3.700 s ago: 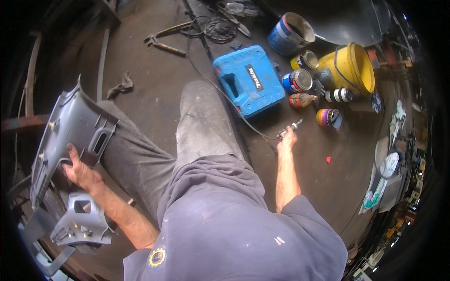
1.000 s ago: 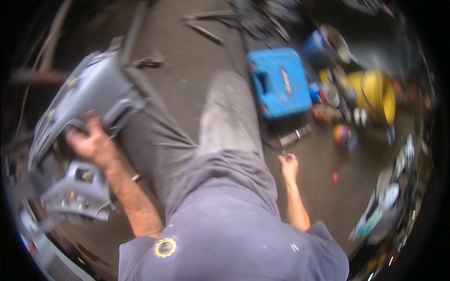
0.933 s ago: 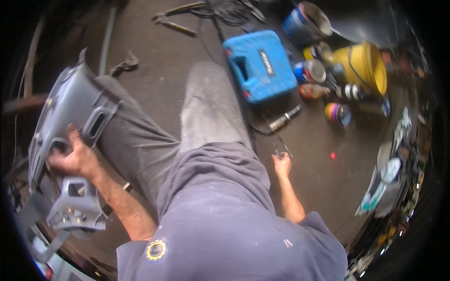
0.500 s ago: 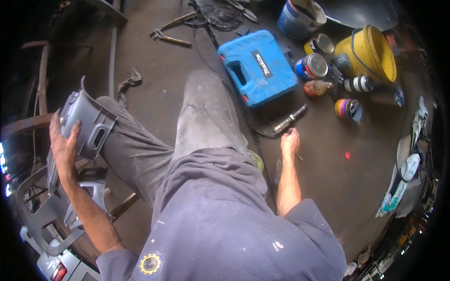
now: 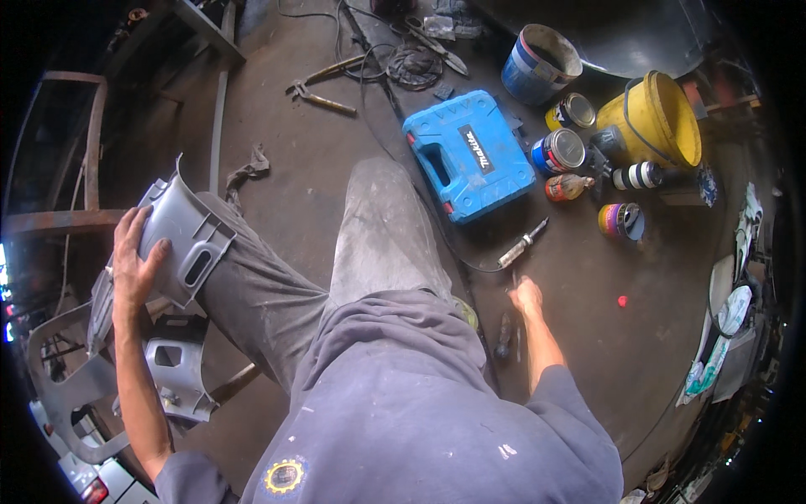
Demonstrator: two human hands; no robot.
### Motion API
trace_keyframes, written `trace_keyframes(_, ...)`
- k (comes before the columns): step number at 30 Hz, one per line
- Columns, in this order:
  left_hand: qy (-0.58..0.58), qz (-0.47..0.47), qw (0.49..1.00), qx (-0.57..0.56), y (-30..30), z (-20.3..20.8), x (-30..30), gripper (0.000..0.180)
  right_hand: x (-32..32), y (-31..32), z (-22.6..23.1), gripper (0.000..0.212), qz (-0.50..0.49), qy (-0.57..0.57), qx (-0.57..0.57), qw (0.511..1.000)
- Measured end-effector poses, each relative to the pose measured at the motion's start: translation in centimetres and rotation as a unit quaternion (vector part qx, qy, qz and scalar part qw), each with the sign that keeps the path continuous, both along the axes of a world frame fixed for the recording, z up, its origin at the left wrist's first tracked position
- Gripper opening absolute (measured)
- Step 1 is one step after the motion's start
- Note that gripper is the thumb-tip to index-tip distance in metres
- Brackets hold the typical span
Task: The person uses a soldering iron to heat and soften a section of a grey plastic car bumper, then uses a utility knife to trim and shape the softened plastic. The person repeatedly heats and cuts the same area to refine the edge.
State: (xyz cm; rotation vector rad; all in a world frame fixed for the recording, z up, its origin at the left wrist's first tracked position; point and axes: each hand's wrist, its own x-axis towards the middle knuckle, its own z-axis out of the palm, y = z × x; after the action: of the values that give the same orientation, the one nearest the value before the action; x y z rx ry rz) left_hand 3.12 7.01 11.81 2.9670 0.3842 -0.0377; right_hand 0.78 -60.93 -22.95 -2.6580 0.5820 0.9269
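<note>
My left hand (image 5: 136, 267) grips the edge of a grey moulded plastic panel (image 5: 186, 244), thumb on its face. The panel has a slot and ribs and is tilted against my left thigh. Low over the floor at the right, my right hand (image 5: 526, 296) is closed, fingers pinched together. A thin dark tip shows just past its fingers, but I cannot make out what it belongs to. Just beyond lies a corded tool with a silver barrel (image 5: 515, 251) and a dark narrow tip. A dark-handled tool (image 5: 504, 336) lies on the floor left of my right forearm.
Ahead lies a blue tool case (image 5: 470, 157). To its right stand paint cans (image 5: 558, 151), a yellow bucket (image 5: 651, 122), a grimy pail (image 5: 541, 65) and a bottle (image 5: 569, 186). More grey plastic parts (image 5: 180, 370) sit at the left, near a rusty metal frame (image 5: 63, 221).
The view has shifted, so the surroundings appear lower. My right hand has drawn back from the corded tool, uncovering the dark-handled tool. My left hand still holds the panel.
</note>
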Motion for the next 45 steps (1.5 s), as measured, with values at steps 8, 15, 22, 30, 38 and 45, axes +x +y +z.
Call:
trace_keyframes(8, -0.025, -0.043, 0.998, 0.045, 0.2, -0.5, -0.6, 0.072, -3.8, -2.3, 2.1, 0.021, -0.242, -0.092, 0.065, 0.964)
trace_keyframes(15, -0.050, -0.062, 0.996, 0.041, -0.6, 0.1, -0.6, 0.060, 2.1, 5.2, -5.1, 0.039, -0.389, -0.271, 0.090, 0.876)
trace_keyframes(22, -0.048, -0.054, 0.997, 0.018, -0.9, 1.1, -0.7, 0.050, 4.0, 6.4, -2.1, 0.049, -0.265, -0.399, 0.061, 0.876)
trace_keyframes(30, -0.048, -0.084, 0.995, 0.012, 0.2, 1.6, -2.0, 0.063, 20.5, 22.8, 1.3, 0.043, 0.263, -0.322, 0.209, 0.885)
trace_keyframes(38, 0.014, -0.095, 0.995, 0.002, 0.6, 2.8, -2.3, 0.091, 27.7, 33.4, -1.5, 0.043, 0.297, -0.142, 0.190, 0.925)
trace_keyframes(45, 0.007, -0.058, 0.998, -0.022, 0.4, 2.9, -2.2, 0.089, 27.2, 31.0, -0.1, 0.055, 0.232, -0.219, 0.226, 0.921)
